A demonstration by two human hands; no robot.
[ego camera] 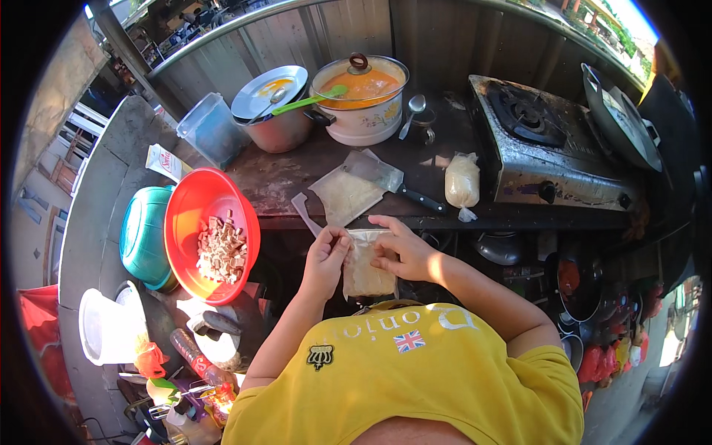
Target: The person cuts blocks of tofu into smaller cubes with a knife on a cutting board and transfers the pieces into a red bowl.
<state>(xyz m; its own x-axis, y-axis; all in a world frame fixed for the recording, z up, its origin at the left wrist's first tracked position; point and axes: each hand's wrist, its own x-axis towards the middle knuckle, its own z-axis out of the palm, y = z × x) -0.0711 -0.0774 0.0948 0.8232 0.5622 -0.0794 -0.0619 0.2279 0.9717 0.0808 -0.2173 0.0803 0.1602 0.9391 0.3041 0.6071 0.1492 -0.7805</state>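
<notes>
In front of my chest, a flat pale block in a thin plastic wrapper [364, 275] is held up just off the counter's front edge. My left hand [328, 256] pinches the wrapper's upper left edge between thumb and fingers. The thumb and curled fingers of my right hand [406, 250] grip its right side, with the index finger raised. Beyond my hands, a cleaver [384, 171] with a black handle lies partly over a flattened plastic wrapper [345, 197]. A tied plastic bag of pale contents [462, 181] sits to the right.
Left stands a red plastic bowl [183, 222] holding small brownish cubes, against a teal basin [143, 236]. A lidded enamel pot [364, 119] of orange liquid, with a green spatula [300, 104] across it, stands behind. A gas stove [578, 178] and a wok [623, 122] are at right.
</notes>
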